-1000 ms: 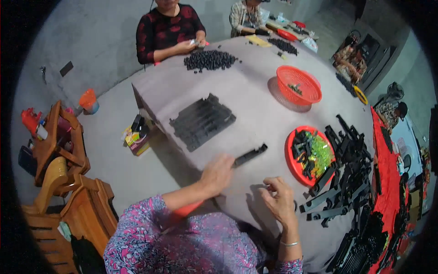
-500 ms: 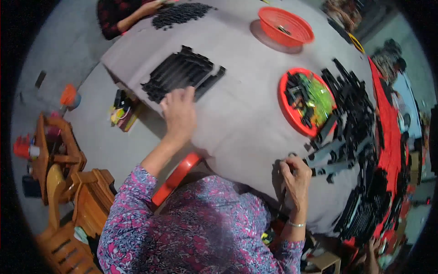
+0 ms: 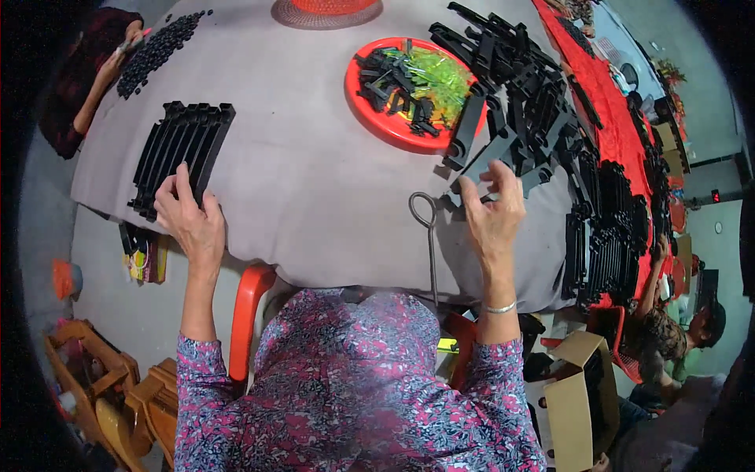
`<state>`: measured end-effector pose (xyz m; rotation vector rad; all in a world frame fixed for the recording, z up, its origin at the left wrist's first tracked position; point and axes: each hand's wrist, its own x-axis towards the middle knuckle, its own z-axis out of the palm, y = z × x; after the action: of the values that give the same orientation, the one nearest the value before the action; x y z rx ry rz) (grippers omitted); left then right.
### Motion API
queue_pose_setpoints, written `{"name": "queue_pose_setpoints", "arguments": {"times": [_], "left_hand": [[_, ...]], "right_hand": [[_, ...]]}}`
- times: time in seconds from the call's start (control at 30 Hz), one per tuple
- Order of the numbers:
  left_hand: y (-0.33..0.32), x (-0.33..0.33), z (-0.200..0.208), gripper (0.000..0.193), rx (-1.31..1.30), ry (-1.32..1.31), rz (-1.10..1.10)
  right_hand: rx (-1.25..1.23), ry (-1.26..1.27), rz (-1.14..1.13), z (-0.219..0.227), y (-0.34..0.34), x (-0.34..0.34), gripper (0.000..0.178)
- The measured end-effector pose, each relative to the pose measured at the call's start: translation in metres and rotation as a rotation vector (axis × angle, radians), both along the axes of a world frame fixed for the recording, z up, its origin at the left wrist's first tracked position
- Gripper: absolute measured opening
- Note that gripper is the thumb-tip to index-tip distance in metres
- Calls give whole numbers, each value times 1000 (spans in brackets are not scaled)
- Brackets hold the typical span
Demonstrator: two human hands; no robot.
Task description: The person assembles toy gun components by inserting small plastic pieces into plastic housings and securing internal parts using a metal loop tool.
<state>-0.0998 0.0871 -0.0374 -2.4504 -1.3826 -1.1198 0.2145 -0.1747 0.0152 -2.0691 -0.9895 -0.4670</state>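
In the head view, with twelve o'clock at the top, a row of black plastic strips lies at ten o'clock on the grey cloth-covered table. The strips are long and narrow, ridged, notched at the ends, laid side by side and nearly flush, the outermost on the right showing a tall dark side. At half past one I see a loose pile of black strips, tossed at all angles, some catching the light as grey. The pile leans against a round red plate that holds short black parts and clear yellow-green pieces. More black strips stand in tight stacks at three o'clock.

The left hand sits at nine o'clock, its forearm coming straight up from the patterned sleeve. Its fingers are spread and loosely bent, the index pointing forward over the near end of the row; whether it touches, I can't tell. The right hand is raised at half past two, a silver bracelet at the wrist. Thumb and index stand apart, the other fingers half curled, just by a grey-looking strip at the pile's near edge; contact there is unclear too. Between the hands lies a loop-ended metal rod.
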Motion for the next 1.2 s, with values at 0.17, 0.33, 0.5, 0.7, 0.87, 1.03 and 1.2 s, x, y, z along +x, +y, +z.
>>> {"name": "queue_pose_setpoints", "arguments": {"times": [0.17, 0.33, 0.5, 0.7, 0.87, 1.03, 1.2], "left_hand": [[-29, 26, 15, 62, 4, -73, -117], [-62, 47, 19, 63, -112, -116, -395], [-81, 55, 25, 58, -211, -113, -531], [-88, 63, 30, 52, -269, -166, -685], [-98, 78, 42, 56, -465, -305, -833], [-97, 98, 55, 70, -158, -304, -795], [-79, 104, 66, 74, -48, -82, -767]], "right_hand": [[-393, -270, -164, 2, 38, 13, 66], [-500, -160, -210, -11, 52, 20, 60], [-257, -44, -202, -12, 41, 23, 48], [285, 338, -173, -2, 12, 25, 32], [557, 1072, 334, 20, 8, -18, 38], [466, 1232, 457, 13, 14, -49, 43], [128, 1175, 520, 10, 9, -48, 40]]}}
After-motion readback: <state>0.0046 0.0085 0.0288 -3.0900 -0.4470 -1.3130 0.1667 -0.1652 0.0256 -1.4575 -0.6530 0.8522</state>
